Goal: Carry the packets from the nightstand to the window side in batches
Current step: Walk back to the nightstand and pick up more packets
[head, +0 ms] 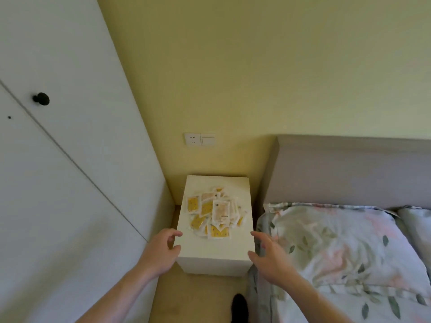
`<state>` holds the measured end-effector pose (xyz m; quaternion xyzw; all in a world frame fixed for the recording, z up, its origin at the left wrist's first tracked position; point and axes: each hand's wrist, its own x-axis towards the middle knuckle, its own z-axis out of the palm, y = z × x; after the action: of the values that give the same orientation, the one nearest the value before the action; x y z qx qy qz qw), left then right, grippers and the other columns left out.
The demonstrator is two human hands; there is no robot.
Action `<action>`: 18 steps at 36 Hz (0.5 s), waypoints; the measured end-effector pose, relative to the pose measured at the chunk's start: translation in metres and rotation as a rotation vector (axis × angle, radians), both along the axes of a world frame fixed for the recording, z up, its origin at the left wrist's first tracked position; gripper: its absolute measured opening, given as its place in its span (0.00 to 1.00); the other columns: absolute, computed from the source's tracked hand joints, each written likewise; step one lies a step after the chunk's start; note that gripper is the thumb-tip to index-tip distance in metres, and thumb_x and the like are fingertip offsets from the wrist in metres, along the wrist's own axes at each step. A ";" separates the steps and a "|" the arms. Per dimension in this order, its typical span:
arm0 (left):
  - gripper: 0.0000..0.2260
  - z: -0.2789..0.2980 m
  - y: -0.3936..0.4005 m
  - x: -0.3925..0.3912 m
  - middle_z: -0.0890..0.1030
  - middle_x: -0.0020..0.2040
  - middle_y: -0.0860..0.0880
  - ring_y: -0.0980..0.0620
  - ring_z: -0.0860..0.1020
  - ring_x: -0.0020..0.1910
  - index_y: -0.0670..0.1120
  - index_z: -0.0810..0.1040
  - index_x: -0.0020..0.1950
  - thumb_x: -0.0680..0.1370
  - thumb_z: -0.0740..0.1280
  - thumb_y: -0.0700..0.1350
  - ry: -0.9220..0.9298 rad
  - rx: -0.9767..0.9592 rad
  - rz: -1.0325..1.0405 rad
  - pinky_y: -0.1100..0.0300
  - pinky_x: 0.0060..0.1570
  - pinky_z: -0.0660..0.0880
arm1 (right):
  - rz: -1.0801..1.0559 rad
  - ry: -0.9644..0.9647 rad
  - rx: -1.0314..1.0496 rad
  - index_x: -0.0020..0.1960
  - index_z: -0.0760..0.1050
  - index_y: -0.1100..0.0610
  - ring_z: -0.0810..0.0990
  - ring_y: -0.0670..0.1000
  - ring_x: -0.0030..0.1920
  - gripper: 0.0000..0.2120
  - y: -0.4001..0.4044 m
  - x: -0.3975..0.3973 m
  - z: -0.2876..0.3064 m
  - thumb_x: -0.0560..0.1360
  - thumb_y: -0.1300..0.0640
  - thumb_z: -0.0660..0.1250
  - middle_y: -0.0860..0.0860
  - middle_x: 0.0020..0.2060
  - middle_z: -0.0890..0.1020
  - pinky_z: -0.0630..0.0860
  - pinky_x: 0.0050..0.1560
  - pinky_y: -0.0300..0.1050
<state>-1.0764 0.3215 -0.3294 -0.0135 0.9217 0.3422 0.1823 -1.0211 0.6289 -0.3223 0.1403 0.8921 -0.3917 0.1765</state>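
Note:
A loose heap of small packets [213, 214], white with yellow or pale pink faces, lies on top of the white nightstand [215, 252]. My left hand [161, 249] hovers at the nightstand's front left corner with loosely curved fingers, holding nothing. Over the front right corner my right hand [268, 255] is spread with fingers apart, also holding nothing. Both hands stay short of the heap and touch no packet.
A white wardrobe [70, 171] with a black knob [41, 99] stands close on the left. On the right is a bed with a floral pillow [338, 248] and grey headboard [349, 169]. A wall socket [199, 139] sits above the nightstand. A dark foot [239, 307] shows on the floor.

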 end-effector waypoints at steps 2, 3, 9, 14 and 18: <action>0.16 -0.003 0.006 -0.020 0.75 0.65 0.57 0.59 0.72 0.63 0.55 0.76 0.66 0.79 0.68 0.45 -0.010 -0.003 0.041 0.62 0.62 0.69 | 0.022 -0.031 0.000 0.77 0.63 0.43 0.75 0.47 0.64 0.27 0.007 -0.031 -0.010 0.79 0.49 0.67 0.47 0.69 0.72 0.72 0.67 0.45; 0.16 -0.005 0.009 -0.028 0.75 0.64 0.57 0.60 0.72 0.61 0.55 0.76 0.66 0.79 0.68 0.45 -0.015 -0.001 0.061 0.62 0.61 0.69 | 0.027 -0.042 -0.004 0.77 0.64 0.43 0.76 0.46 0.58 0.27 0.010 -0.045 -0.017 0.79 0.49 0.67 0.48 0.65 0.74 0.74 0.65 0.44; 0.16 -0.030 0.017 -0.077 0.73 0.61 0.59 0.60 0.71 0.58 0.56 0.75 0.66 0.79 0.69 0.46 -0.096 0.028 0.145 0.64 0.55 0.67 | -0.011 -0.109 -0.097 0.75 0.65 0.45 0.73 0.48 0.68 0.26 0.002 -0.122 -0.054 0.79 0.50 0.67 0.45 0.72 0.70 0.78 0.61 0.46; 0.15 -0.073 0.013 -0.120 0.79 0.59 0.54 0.57 0.76 0.56 0.56 0.77 0.62 0.76 0.70 0.47 -0.275 0.099 0.282 0.66 0.49 0.71 | -0.114 -0.218 -0.131 0.75 0.65 0.49 0.76 0.49 0.59 0.27 -0.012 -0.172 -0.092 0.79 0.51 0.68 0.47 0.71 0.71 0.77 0.55 0.44; 0.13 -0.113 0.008 -0.155 0.78 0.60 0.55 0.53 0.77 0.60 0.55 0.78 0.60 0.76 0.68 0.44 -0.352 0.135 0.358 0.59 0.58 0.73 | -0.135 -0.258 -0.086 0.75 0.64 0.51 0.78 0.47 0.51 0.29 -0.024 -0.206 -0.126 0.78 0.48 0.69 0.49 0.70 0.72 0.77 0.47 0.42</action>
<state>-1.2318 0.3294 -0.4426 -0.2234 0.8338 0.4223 0.2767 -1.2270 0.6051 -0.4483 0.2416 0.8327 -0.4194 0.2689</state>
